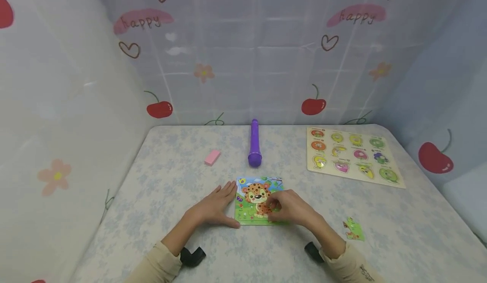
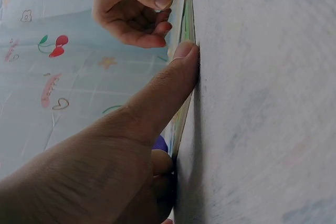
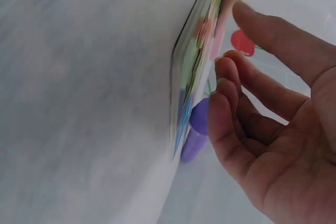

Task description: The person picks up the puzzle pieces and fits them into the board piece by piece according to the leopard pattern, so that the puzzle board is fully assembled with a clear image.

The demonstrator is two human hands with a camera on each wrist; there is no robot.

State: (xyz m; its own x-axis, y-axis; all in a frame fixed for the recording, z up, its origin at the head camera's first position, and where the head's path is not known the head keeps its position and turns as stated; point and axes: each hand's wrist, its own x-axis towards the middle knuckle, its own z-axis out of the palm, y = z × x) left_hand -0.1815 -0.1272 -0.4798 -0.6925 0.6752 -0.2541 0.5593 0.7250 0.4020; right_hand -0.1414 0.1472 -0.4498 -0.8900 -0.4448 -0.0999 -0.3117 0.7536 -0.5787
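Note:
A leopard jigsaw puzzle [image 1: 247, 213] in a flat tray lies in front of me. My left hand [image 1: 214, 207] rests along its left edge, fingers extended, and the thumb [image 2: 176, 69] touches the tray's near edge in the left wrist view. Over the puzzle's right side hovers my right hand [image 1: 294, 207], its fingers loosely bent. The right wrist view shows a gap between its thumb [image 3: 278, 35] and fingertips, with nothing held there. A loose green puzzle piece [image 1: 354, 229] with some orange lies on the table, right of the right forearm.
Beyond the puzzle lie a purple toy microphone [image 1: 255, 143] and a pink block [image 1: 212, 157]. A wooden fruit puzzle board [image 1: 354, 177] sits at the back right. Black wrist mounts [image 1: 192, 256] show by both sleeves. Printed curtains [image 1: 247, 63] enclose the table.

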